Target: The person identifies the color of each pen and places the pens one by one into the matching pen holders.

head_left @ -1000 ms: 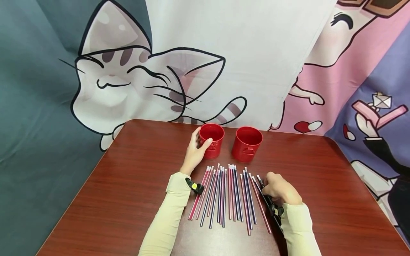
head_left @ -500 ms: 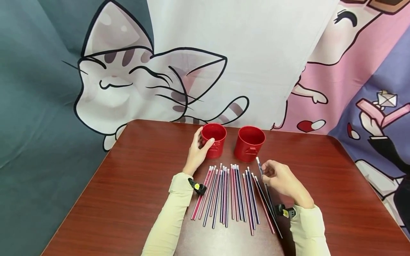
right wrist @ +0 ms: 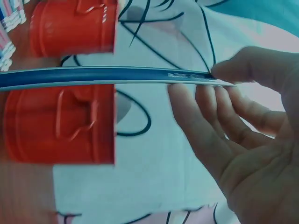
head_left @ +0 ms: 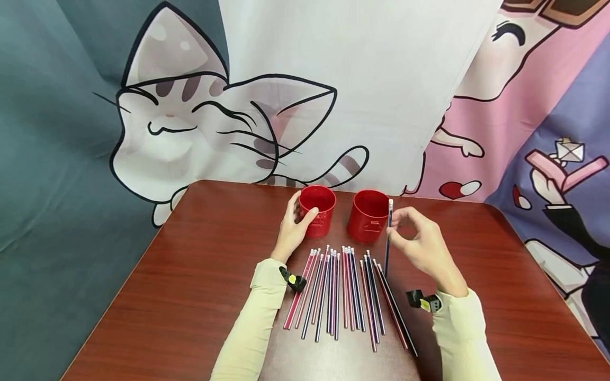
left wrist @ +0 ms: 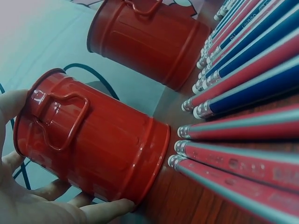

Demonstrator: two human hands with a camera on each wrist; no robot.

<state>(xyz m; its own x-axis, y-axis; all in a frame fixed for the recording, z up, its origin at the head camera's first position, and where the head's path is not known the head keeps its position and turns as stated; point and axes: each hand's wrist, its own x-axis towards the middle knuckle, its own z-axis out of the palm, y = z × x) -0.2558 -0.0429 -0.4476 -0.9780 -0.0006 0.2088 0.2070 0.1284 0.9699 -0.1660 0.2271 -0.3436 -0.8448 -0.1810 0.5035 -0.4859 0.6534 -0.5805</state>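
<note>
My left hand (head_left: 292, 228) holds the left red metal cup (head_left: 321, 226), thumb on the front and fingers round its far left side. In the left wrist view this cup (left wrist: 107, 135) shows its wire handle. My right hand (head_left: 424, 246) pinches a blue pencil (head_left: 389, 214) between thumb and fingertips near its top. It stands almost upright, eraser end up, and overlaps the right edge of the second red cup (head_left: 364, 225). In the right wrist view the pencil (right wrist: 103, 78) crosses in front of the cups. A spread of red and blue pencils (head_left: 337, 296) lies below them.
The brown wooden table (head_left: 214, 254) carries everything. Both cups stand near its back edge, with a printed cat curtain (head_left: 295, 47) hanging behind. Between my forearms the pencils lie with erasers toward the cups.
My right hand has picked up a blue pencil from the right end of the row, raised it and tilted it upright beside the right cup. The left hand keeps its grip.
</note>
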